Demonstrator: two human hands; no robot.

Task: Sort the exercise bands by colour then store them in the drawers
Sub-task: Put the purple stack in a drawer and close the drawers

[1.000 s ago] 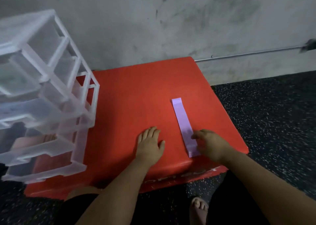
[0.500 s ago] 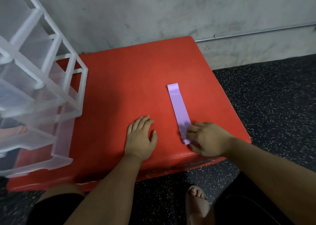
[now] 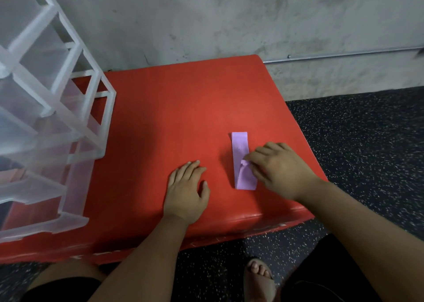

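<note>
Purple band (image 3: 239, 144) sits on the red worktop (image 3: 172, 118), lower right of centre in the frame, running lengthwise away from the person. Change vs. half a sec ago: then it lay flat at full length, w/ the right hand just taking hold of its near end. Now the right hand (image 3: 281, 169) pinches that end betw. thumb & fingertips and has carried it over the strip's middle, so the band is doubled back on itself and looks shorter. The far end lies flat.

Left hand (image 3: 185, 192) hasn't moved. It rests palm down on the worktop, fingers straight, thumb out, just left of the band and not touching it. Clear plastic drawer unit (image 3: 57, 108) stands at the left of the frame on the same worktop, well apart from the band.

My read for the task: the folding step is underway, prob. to make the band fit a drawer. No other bands are in view on the worktop, so sorting looks nearly done, but this one isn't stored yet. Next: finish the fold, lift it, carry it left to a drawer.
</note>
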